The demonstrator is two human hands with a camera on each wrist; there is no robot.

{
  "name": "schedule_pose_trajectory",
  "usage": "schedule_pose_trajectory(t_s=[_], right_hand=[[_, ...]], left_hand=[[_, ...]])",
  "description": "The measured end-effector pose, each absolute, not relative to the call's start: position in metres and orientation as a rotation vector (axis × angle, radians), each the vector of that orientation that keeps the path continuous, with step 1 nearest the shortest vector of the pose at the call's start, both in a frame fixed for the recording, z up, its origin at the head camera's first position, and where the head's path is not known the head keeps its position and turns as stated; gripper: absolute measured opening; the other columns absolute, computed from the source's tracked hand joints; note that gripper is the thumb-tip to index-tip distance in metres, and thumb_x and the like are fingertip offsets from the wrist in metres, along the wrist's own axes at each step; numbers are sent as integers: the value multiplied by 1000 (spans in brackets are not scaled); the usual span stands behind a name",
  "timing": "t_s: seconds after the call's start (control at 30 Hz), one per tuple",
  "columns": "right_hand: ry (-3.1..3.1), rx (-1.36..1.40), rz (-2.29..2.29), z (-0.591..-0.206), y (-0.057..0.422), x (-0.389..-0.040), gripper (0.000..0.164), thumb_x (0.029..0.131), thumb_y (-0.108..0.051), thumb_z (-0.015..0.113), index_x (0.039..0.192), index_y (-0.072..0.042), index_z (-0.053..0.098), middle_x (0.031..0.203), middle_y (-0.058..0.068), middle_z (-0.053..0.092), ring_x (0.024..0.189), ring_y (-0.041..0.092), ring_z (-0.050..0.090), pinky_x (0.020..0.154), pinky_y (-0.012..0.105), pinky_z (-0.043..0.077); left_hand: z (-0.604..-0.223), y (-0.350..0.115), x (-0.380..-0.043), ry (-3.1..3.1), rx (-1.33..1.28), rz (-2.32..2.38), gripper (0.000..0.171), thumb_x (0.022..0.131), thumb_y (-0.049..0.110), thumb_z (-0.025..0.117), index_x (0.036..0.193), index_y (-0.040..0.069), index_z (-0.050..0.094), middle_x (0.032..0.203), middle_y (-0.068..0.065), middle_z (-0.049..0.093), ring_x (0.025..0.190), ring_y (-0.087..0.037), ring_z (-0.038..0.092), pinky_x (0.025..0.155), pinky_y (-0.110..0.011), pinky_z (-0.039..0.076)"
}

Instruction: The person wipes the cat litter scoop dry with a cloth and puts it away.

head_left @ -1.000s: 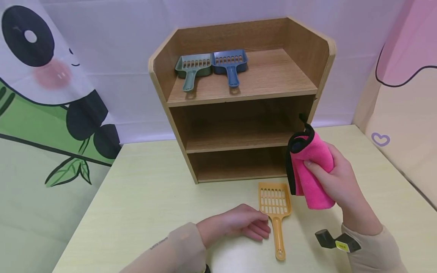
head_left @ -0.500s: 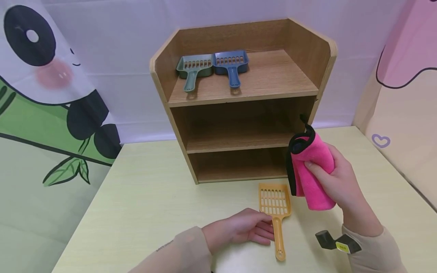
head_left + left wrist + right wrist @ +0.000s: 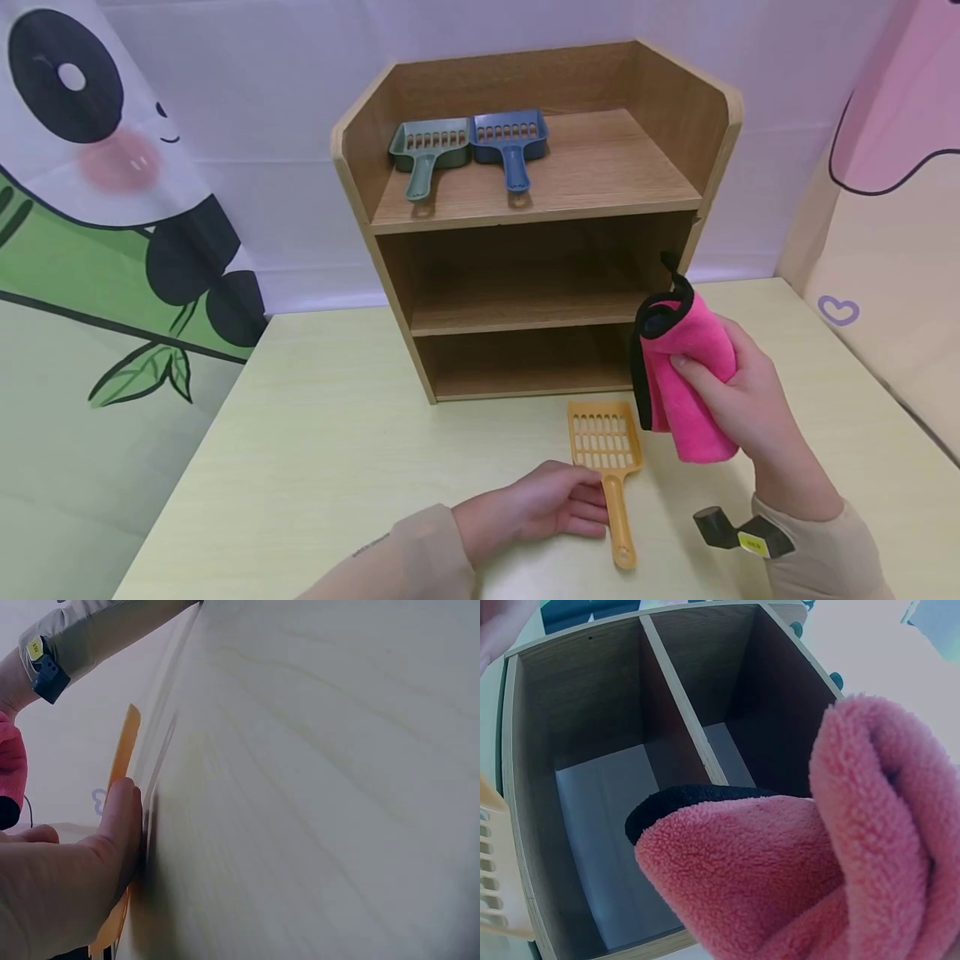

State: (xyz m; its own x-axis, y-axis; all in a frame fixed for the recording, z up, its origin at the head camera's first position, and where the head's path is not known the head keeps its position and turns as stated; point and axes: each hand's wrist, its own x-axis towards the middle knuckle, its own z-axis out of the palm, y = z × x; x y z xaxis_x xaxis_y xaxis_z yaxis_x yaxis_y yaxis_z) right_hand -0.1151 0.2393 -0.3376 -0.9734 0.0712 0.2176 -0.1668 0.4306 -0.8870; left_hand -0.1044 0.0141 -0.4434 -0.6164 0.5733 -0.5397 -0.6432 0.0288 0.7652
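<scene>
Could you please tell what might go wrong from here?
The orange litter scoop might slide, since the left hand meets its handle from one side.

The pink cloth could unroll: its folded end sticks out beyond the right hand.

If bumped, the green litter scoop and blue litter scoop might slip off the top shelf; their handles face its front edge.

- You have three slotted scoops: one green scoop (image 3: 429, 158), one blue scoop (image 3: 512, 152), one orange scoop (image 3: 613, 480).
- You have one pink cloth (image 3: 678, 404), as far as its folds let you tell.
- You have two hands in view: left hand (image 3: 558, 502), right hand (image 3: 741, 396).
- You face one shelf unit (image 3: 540, 216) with three levels, on one table (image 3: 322, 433).
</scene>
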Motion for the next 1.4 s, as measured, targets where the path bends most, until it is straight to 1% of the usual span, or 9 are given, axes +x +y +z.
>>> schedule_pose_trajectory(t_s=[0.2,0.37,0.53,0.73,0.93,1.07,1.2,1.3,1.4], right_hand=[[-2465,84,1558,-337,239,-116,56,90,-21,63,139,-15,37,119,-2,47,99,11,51,64,25,54],[-2473,64,1561,-337,240,-116,55,90,-22,63,138,-15,38,118,-2,47,98,12,51,64,25,54],[-2473,59,1558,-337,240,-116,54,90,-22,63,138,-15,38,117,-2,48,97,12,52,64,25,54],[-2485,42,1558,-338,240,-116,55,91,-23,63,138,-15,37,119,-1,47,98,13,51,63,25,54],[-2487,46,1553,-340,239,-117,54,90,-22,63,138,-14,38,117,-2,48,96,11,52,63,26,54],[-2490,51,1557,-340,239,-117,54,90,-22,63,138,-15,38,117,-2,48,96,11,53,63,26,54],[-2494,51,1571,-340,238,-117,54,90,-23,63,138,-15,38,117,-2,48,96,12,53,64,27,55],[-2496,46,1581,-340,238,-118,54,91,-23,63,138,-15,38,117,-2,48,96,11,53,64,27,55],[-2498,41,1588,-341,238,-118,54,91,-24,63,138,-16,38,117,-2,48,96,12,53,64,27,55]], left_hand=[[-444,10,-107,1489,-95,1746,31,91,19,54,109,-5,59,95,-13,65,87,-25,67,84,-46,54],[-445,3,-111,1635,-76,1689,24,89,20,59,101,-1,63,78,-4,63,67,-12,63,65,-31,57],[-445,-9,-116,1810,-12,1636,23,86,17,64,101,-1,65,72,-4,64,62,-11,63,54,-22,52],[-443,-30,-125,1989,154,1553,41,85,16,68,118,-5,57,88,-10,69,65,-12,63,57,-21,50],[-437,-46,-133,2268,329,1372,44,79,19,73,116,-3,60,90,-4,65,72,-10,58,60,-21,47],[-435,-52,-137,2472,442,1202,42,78,20,73,114,0,64,90,0,63,78,-10,52,65,-21,44],[-433,-55,-140,2539,496,1135,34,81,19,69,110,2,66,90,0,63,77,-10,52,66,-21,45],[-431,-57,-142,2575,538,1104,26,83,18,65,105,4,69,91,0,65,74,-8,52,65,-20,46],[-427,-58,-144,2602,570,1090,22,85,18,62,102,6,70,90,0,65,68,-7,51,59,-20,45]])
